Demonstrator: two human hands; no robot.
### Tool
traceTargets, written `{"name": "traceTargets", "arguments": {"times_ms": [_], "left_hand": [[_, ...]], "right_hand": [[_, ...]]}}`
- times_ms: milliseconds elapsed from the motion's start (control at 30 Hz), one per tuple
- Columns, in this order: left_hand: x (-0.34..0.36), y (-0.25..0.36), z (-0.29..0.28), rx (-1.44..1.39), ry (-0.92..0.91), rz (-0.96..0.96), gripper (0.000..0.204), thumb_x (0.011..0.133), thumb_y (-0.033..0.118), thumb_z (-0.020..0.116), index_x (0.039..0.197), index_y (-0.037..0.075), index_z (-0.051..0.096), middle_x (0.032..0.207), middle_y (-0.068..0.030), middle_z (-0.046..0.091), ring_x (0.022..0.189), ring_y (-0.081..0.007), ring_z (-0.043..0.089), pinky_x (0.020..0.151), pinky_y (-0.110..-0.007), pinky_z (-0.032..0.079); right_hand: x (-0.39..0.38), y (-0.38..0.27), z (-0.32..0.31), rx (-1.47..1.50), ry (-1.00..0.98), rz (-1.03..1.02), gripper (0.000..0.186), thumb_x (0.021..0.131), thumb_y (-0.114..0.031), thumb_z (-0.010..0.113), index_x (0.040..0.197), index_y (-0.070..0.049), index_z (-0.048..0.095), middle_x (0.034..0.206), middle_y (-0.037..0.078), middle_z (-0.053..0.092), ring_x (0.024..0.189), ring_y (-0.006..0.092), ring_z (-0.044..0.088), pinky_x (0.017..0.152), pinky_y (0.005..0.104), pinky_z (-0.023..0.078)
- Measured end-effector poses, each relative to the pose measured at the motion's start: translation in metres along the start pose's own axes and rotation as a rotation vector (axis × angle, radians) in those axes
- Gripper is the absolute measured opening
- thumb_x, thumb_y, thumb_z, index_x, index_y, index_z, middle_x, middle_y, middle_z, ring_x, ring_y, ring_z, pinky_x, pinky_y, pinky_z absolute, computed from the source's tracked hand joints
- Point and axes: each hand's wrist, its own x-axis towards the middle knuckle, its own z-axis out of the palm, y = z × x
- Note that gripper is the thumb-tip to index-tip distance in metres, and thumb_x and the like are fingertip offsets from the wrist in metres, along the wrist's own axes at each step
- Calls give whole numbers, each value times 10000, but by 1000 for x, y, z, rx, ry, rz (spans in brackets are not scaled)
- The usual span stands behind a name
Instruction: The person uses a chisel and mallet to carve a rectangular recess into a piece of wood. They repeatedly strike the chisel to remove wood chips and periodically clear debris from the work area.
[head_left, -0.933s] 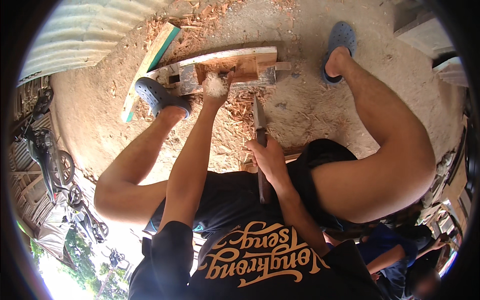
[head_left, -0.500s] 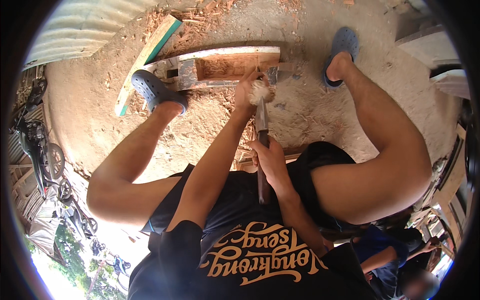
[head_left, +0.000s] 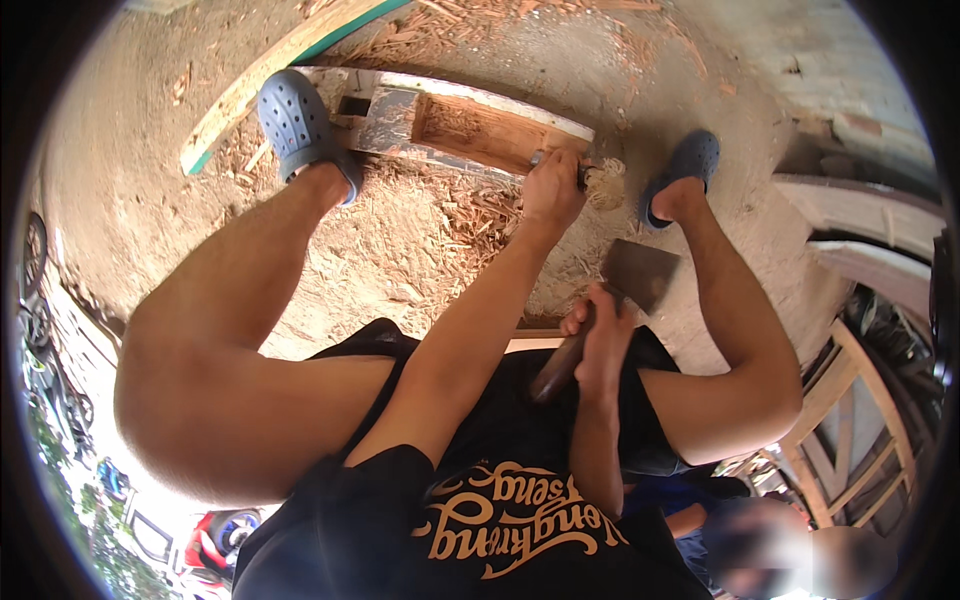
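A wooden beam (head_left: 388, 122) with worn grey and white paint lies on the ground before me, a long rectangular hollow cut into its upper face. At the hollow's right end, my left hand (head_left: 556, 188) is closed round a chisel. The pale, frayed head of the chisel's handle (head_left: 606, 186) sticks out to the right of my fist; its blade is mostly hidden. Nearer my lap, my right hand (head_left: 604, 335) grips the dark handle of a hatchet. The hatchet's broad, flat head (head_left: 640, 274) is slightly blurred and stands apart from the chisel.
My left clog (head_left: 298, 125) presses on the beam's left part; my right clog (head_left: 690, 170) rests on the dirt. A long board (head_left: 235, 115) with a green edge lies beyond. Wood chips (head_left: 480, 215) litter the ground. Wooden frames (head_left: 850, 430) and a person stand at the right.
The hatchet has drawn away from the chisel head and turned, showing its broad side. The chisel now points more sideways along the hollow's right end. My view has shifted.
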Motion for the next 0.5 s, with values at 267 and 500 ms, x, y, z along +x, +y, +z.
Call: {"name": "traceTargets", "arguments": {"times_ms": [267, 500], "left_hand": [[4, -4, 0, -54, 124, -40, 197, 755, 76, 634, 946, 120, 612, 888, -97, 638, 828, -328, 626, 692, -448, 510], [3, -3, 0, -56, 121, -78, 245, 740, 93, 655, 971, 141, 588, 876, -78, 635, 837, -303, 629, 665, -429, 523]], "right_hand": [[-35, -126, -13, 225, -396, -749, 319, 810, -208, 578, 1049, -12, 502, 660, 65, 506, 606, 192, 525, 641, 387, 453], [13, -108, -5, -248, -317, -1276, 166, 833, -185, 532, 875, -25, 517, 664, 95, 528, 621, 204, 551, 643, 384, 484]]}}
